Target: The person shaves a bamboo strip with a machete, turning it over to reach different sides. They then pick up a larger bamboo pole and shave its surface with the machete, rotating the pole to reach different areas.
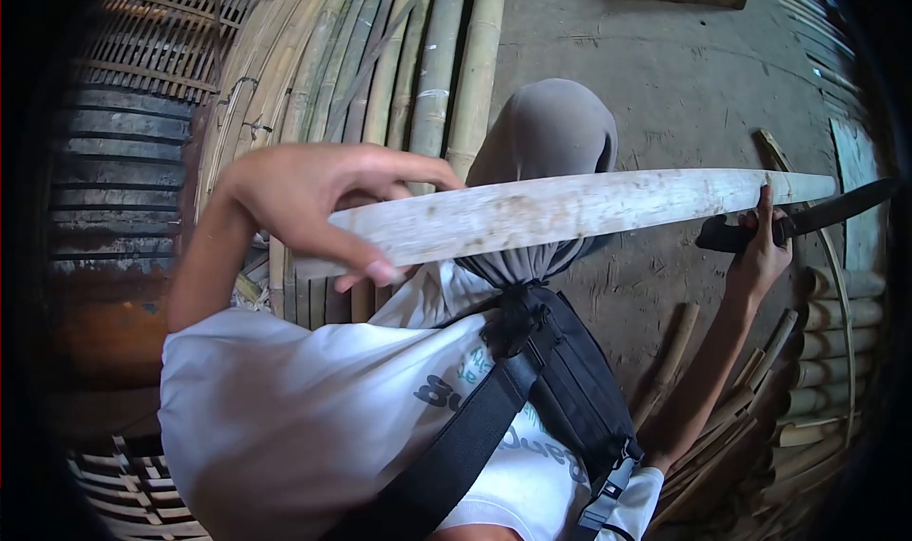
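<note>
A long, pale split bamboo strip (551, 208) with brown stains lies across the view in front of my body, tapering toward the right. My left hand (328, 199) grips its wide left end, thumb at the lower edge and fingers on the far side. Near the narrow end, my right hand (768, 251) is closed around the dark handle of a knife (836, 213), whose blade points right. One finger of that hand reaches up against the strip's surface. The strip partly covers my grey-clothed knee (546, 128).
Bamboo poles and slats (418, 75) lie side by side at upper left. Beside them are a slatted bamboo panel (152, 28) and dark corrugated sheeting (119, 175). Cut bamboo pieces (826, 341) are stacked at right. A black strap bag (579, 360) hangs across my chest.
</note>
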